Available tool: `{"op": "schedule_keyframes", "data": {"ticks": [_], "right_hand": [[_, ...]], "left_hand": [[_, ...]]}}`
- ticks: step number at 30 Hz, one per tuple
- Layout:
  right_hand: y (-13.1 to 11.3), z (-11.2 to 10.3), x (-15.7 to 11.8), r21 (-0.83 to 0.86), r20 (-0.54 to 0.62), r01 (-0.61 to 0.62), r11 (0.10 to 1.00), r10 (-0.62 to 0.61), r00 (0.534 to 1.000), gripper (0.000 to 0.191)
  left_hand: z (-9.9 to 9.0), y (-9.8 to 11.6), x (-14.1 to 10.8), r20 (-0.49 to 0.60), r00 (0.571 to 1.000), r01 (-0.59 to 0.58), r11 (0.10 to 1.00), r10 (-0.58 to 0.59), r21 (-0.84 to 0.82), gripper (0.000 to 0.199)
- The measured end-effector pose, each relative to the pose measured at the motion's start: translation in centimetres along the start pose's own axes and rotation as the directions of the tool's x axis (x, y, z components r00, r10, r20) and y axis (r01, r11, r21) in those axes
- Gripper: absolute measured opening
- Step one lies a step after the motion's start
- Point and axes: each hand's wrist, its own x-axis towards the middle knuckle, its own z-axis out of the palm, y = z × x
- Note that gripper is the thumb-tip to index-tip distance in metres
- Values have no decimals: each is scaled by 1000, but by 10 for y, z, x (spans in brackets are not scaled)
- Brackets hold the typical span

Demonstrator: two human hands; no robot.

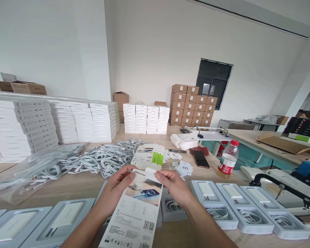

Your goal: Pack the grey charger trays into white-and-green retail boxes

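Observation:
A printed white carton sleeve with a hang tab at its top is held up in front of me. My left hand pinches its upper left edge, thumb on the printed face. At the upper right corner, beside the tab, my right hand grips it between thumb and fingers. Just beyond lies a fanned stack of similar sleeves with green edges. Grey trays with white chargers and coiled cables stand on both sides, such as the tray at right and the tray at left.
Loose white cables and a plastic bag cover the left table. White boxes are stacked behind. A bottle, a phone and paper cards lie or stand to the right. Brown cartons rise by the wall.

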Motion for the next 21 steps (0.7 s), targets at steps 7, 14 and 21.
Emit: {"op": "schedule_keyframes", "data": {"ticks": [7, 14, 21], "right_hand": [[5, 1, 0, 349, 59, -169, 922, 158, 986, 37], [-5, 0, -7, 83, 157, -36, 996, 22, 987, 43], [-13, 12, -10, -51, 147, 41, 998, -33, 989, 39]], "left_hand": [[-1, 1, 0, -14, 1000, 20, 996, -21, -92, 34], [2, 12, -2, -130, 991, 22, 991, -39, -132, 39], [-8, 11, -4, 65, 998, -7, 997, 2, 73, 29]]}}
